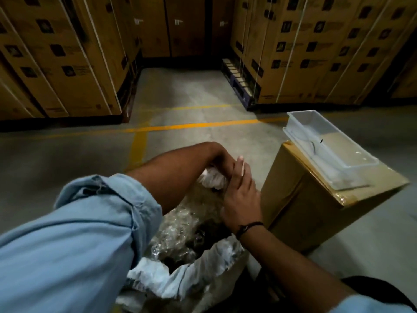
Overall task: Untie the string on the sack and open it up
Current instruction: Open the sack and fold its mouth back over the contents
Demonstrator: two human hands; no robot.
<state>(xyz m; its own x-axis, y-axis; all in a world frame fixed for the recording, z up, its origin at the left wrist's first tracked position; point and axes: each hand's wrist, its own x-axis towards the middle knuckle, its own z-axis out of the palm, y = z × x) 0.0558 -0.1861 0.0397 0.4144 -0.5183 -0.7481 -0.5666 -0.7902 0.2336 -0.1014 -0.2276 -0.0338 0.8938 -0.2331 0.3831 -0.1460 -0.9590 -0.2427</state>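
Observation:
A sack stands on the floor in front of me: a white woven outer sack (171, 283) folded down, with a clear plastic inner bag (180, 231) of dark contents. The bag's neck is bunched into a white gathered top (212, 179). My left hand (220, 158) curls over that top from the far side, fingers closed on it. My right hand (241, 190) presses against the neck from the near right side, its fingers wrapped on the bunched plastic. The string itself is hidden under my hands.
A brown carton (300, 204) stands right of the sack with a white plastic tray (327, 150) on top. Stacked strapped cartons on pallets (67, 59) wall the left and the right (316, 53). Grey concrete floor with yellow lines (191, 125) lies ahead.

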